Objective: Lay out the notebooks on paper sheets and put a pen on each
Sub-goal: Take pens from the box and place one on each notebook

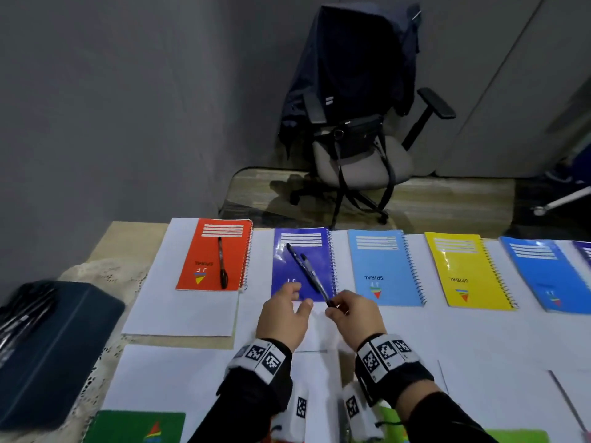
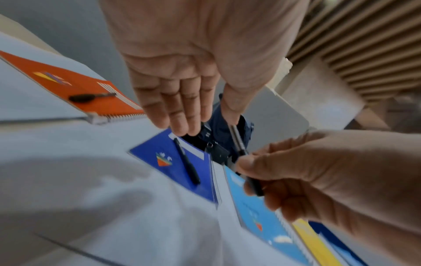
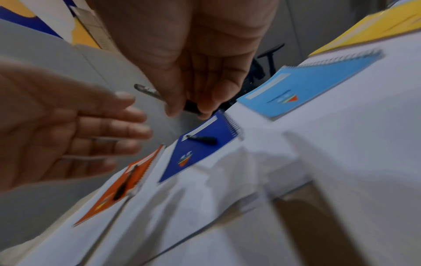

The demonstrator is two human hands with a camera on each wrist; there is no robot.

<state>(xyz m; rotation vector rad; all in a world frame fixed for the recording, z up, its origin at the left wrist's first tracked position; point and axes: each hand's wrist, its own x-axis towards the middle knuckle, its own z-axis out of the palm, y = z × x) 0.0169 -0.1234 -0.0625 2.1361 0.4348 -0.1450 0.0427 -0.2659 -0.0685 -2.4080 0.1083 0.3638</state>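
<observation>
A row of spiral notebooks lies on white paper sheets (image 1: 179,314). The orange notebook (image 1: 204,260) has a black pen (image 1: 221,263) on it. On the dark blue notebook (image 1: 284,276) lies another pen (image 1: 294,255) (image 2: 187,163) (image 3: 202,138). The light blue (image 1: 383,266), yellow (image 1: 463,270) and blue (image 1: 543,273) notebooks carry no pen. My right hand (image 1: 332,310) (image 3: 187,109) pinches a black pen (image 1: 315,279) (image 2: 238,142) by its near end, raised over the dark blue notebook's near right corner. Beside it, my left hand (image 1: 300,297) (image 2: 207,120) hovers open and holds nothing.
A dark case (image 1: 54,340) with pens sits at the left on a lace cloth. Green notebooks (image 1: 134,426) lie at the near edge, with bare paper sheets (image 1: 166,378) in front of me. An office chair (image 1: 358,123) stands beyond the table's far edge.
</observation>
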